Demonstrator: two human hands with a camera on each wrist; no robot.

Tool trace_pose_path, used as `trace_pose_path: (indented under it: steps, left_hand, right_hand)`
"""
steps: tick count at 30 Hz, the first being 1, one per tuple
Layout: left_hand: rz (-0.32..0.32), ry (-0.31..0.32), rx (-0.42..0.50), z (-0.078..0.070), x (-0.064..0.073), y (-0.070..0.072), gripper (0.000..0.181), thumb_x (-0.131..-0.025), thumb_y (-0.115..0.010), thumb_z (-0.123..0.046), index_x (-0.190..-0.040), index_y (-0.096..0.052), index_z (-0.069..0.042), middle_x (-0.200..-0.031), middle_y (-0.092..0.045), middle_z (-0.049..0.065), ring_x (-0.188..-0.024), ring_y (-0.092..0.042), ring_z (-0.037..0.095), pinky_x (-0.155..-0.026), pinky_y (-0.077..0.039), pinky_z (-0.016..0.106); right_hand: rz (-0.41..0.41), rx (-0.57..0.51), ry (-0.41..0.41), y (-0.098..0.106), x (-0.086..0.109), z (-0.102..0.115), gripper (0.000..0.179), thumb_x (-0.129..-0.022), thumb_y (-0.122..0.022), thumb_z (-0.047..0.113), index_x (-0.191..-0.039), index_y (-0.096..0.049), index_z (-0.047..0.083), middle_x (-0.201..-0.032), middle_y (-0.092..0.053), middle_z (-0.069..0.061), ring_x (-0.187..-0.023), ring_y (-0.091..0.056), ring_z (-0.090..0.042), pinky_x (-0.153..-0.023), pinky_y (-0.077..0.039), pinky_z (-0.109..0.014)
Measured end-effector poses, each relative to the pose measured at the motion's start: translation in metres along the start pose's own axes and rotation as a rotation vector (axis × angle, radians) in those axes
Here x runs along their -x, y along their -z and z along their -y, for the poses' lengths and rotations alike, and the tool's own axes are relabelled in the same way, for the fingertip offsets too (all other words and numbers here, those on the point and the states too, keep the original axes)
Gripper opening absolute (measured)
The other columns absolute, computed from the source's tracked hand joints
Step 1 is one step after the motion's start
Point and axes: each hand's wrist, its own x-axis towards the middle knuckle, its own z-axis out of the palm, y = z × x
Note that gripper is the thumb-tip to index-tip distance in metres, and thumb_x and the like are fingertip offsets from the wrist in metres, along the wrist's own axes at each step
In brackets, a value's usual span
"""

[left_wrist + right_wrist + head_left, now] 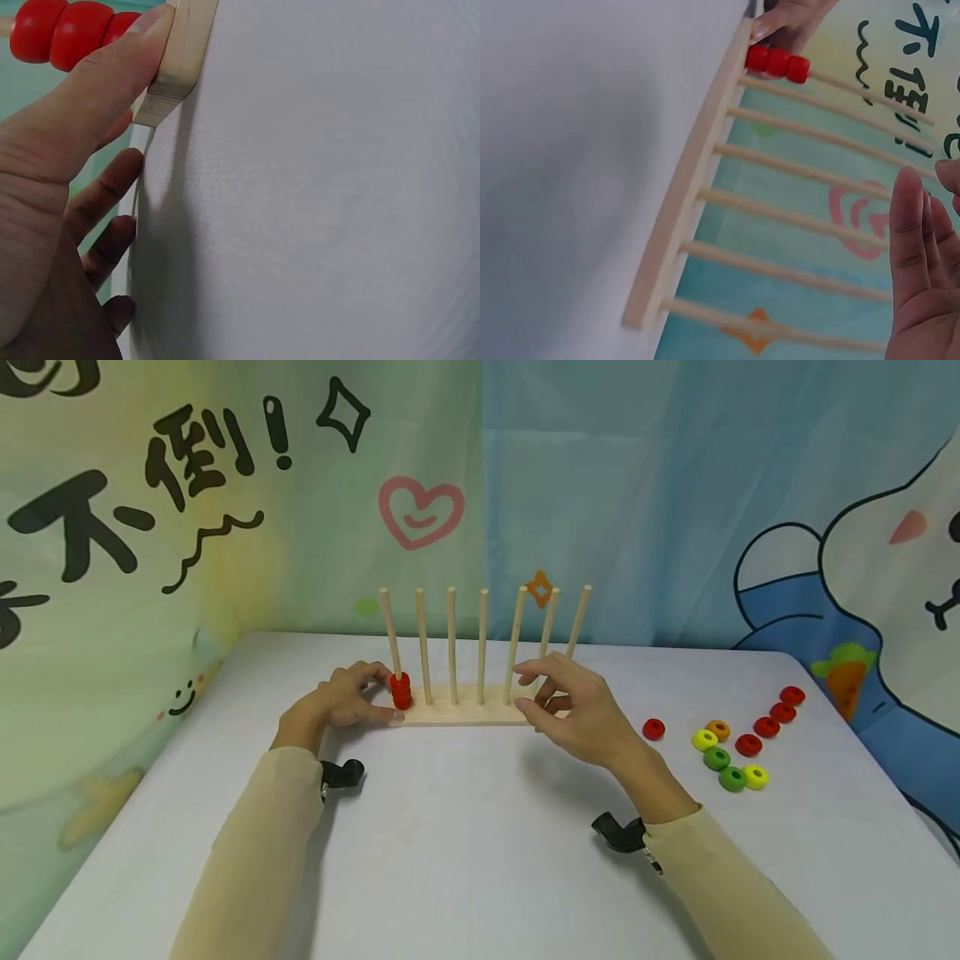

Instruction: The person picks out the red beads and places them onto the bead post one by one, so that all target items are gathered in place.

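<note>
A wooden rack stands on the white table, with several upright pegs on a long flat base. Three red beads are stacked on its leftmost peg, down at the base. At that end, my left hand grips the base; in the left wrist view the thumb presses on the wood just below the beads. My right hand hovers before the right-hand pegs, fingers loosely bent and holding nothing. The right wrist view shows its fingers overlapping the peg tops.
Right of the rack lies a lone red bead. Beyond it are an orange bead, yellow beads, green beads and a slanting row of red beads. A printed cloth hangs behind the table.
</note>
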Motion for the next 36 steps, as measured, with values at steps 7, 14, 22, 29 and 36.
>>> trace_pose_path:
  steps: [7,14,22,29,36]
  left_hand:
    - [0.007,0.018,-0.005,0.002,0.001,-0.001,0.068,-0.067,-0.084,-0.059,-0.119,-0.055,-0.028,-0.145,-0.044,0.011,-0.132,-0.03,0.041,-0.103,-0.016,0.074]
    - [0.007,-0.001,-0.008,0.001,-0.001,0.002,0.066,-0.068,-0.084,-0.058,-0.119,-0.054,-0.029,-0.144,-0.044,0.008,-0.133,-0.032,0.039,-0.104,-0.013,0.075]
    - [0.016,0.009,-0.032,0.001,-0.001,0.003,0.068,-0.069,-0.082,-0.06,-0.121,-0.053,-0.027,-0.144,-0.044,0.01,-0.131,-0.033,0.04,-0.103,-0.015,0.075]
    - [0.029,0.016,-0.003,-0.002,0.0,0.002,0.067,-0.069,-0.083,-0.058,-0.122,-0.053,-0.03,-0.144,-0.043,0.009,-0.134,-0.03,0.038,-0.104,-0.016,0.074]
    - [0.038,0.026,-0.01,0.0,-0.001,0.002,0.069,-0.068,-0.082,-0.061,-0.122,-0.052,-0.03,-0.146,-0.042,0.011,-0.136,-0.029,0.039,-0.104,-0.016,0.074]
  right_hand:
    - [-0.008,0.067,-0.011,0.021,0.014,0.011,0.043,-0.076,-0.072,-0.019,-0.115,-0.06,-0.004,-0.097,-0.062,-0.013,-0.063,-0.061,-0.019,-0.057,-0.058,-0.029]
    - [-0.012,0.149,-0.036,0.04,0.025,-0.017,0.045,-0.079,-0.076,-0.009,-0.12,-0.062,0.004,-0.099,-0.065,-0.008,-0.065,-0.061,-0.009,-0.062,-0.057,-0.022]
    - [0.058,0.255,-0.126,0.057,0.03,-0.03,0.046,-0.083,-0.077,0.003,-0.125,-0.061,0.014,-0.108,-0.063,0.003,-0.076,-0.06,-0.006,-0.068,-0.057,-0.022]
    - [0.07,0.31,-0.163,0.071,0.045,-0.038,0.046,-0.082,-0.079,0.005,-0.124,-0.062,0.016,-0.112,-0.063,0.007,-0.08,-0.061,-0.004,-0.067,-0.057,-0.023]
    - [0.085,0.353,-0.179,0.082,0.059,-0.044,0.047,-0.081,-0.08,0.004,-0.123,-0.063,0.016,-0.11,-0.063,0.009,-0.081,-0.062,-0.005,-0.066,-0.057,-0.025]
